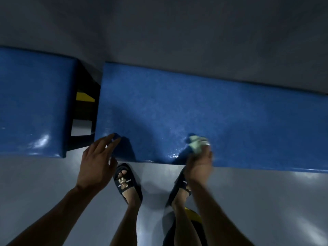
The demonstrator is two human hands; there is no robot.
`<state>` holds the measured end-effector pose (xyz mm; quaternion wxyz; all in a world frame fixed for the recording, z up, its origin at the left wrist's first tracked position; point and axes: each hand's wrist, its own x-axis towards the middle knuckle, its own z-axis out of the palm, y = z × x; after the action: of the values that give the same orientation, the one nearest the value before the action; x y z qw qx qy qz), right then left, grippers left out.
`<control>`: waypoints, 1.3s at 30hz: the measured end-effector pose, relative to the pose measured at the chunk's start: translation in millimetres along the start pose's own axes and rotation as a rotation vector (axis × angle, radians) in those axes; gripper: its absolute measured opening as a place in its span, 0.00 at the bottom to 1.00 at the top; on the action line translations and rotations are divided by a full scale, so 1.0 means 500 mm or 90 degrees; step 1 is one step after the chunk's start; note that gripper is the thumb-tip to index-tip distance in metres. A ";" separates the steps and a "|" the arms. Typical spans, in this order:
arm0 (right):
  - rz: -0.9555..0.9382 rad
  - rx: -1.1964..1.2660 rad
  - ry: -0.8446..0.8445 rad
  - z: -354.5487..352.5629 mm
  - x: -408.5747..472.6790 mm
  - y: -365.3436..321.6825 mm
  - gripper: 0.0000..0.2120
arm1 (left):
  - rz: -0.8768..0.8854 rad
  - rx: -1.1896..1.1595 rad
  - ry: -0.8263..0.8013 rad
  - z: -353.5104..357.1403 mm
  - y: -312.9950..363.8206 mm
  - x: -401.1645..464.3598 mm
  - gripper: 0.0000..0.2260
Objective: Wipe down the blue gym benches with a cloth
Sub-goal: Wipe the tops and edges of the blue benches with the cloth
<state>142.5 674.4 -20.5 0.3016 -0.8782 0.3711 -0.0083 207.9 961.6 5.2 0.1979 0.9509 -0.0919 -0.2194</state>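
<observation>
A long blue padded bench runs across the middle of the view. A second blue bench pad lies to its left, split from it by a dark gap. My right hand grips a crumpled pale green cloth and holds it against the near edge of the long bench, where the surface shines wet. My left hand has its fingers straight, with the fingertips touching the near left corner of the same bench.
A black frame with a yellow part shows in the gap between the pads. Grey floor lies in front of the benches and a grey wall behind. My feet in black sandals stand close to the bench edge.
</observation>
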 end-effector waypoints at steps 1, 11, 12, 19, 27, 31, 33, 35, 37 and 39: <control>-0.054 -0.004 -0.041 0.031 -0.037 -0.040 0.22 | 0.004 0.003 -0.007 -0.001 -0.004 -0.001 0.31; -0.044 -0.202 -0.106 -0.137 0.125 0.034 0.19 | 0.017 -0.003 -0.038 -0.008 -0.034 0.002 0.30; 0.001 -0.216 -0.071 -0.147 0.128 0.036 0.16 | 0.018 -0.006 -0.041 -0.006 -0.035 0.000 0.30; -0.119 -0.033 -0.123 0.105 -0.080 -0.153 0.21 | 0.042 -0.005 -0.039 -0.007 -0.044 0.000 0.32; -0.191 -0.130 -0.304 -0.014 0.003 -0.163 0.05 | 0.030 0.014 -0.058 -0.023 -0.054 0.019 0.31; 0.107 -0.187 -0.068 -0.104 0.103 -0.064 0.09 | 0.035 0.006 -0.039 -0.019 -0.051 0.021 0.30; 0.140 -0.205 -0.023 -0.055 0.089 -0.077 0.14 | 0.035 -0.002 -0.031 -0.016 -0.053 0.025 0.28; 0.062 -0.135 -0.005 0.043 0.033 -0.137 0.21 | 0.026 -0.010 -0.026 -0.015 -0.054 0.027 0.27; -0.072 -0.094 -0.052 0.132 -0.041 -0.215 0.22 | 0.029 -0.010 -0.028 -0.021 -0.048 0.027 0.26; -0.136 -0.122 -0.159 0.164 -0.082 -0.279 0.19 | 0.035 0.002 -0.035 -0.026 -0.047 0.030 0.25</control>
<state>222.6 820.3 -4.2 0.2575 -0.9315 0.2347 0.1048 229.1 983.3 0.7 0.1998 0.9420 -0.1234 -0.2398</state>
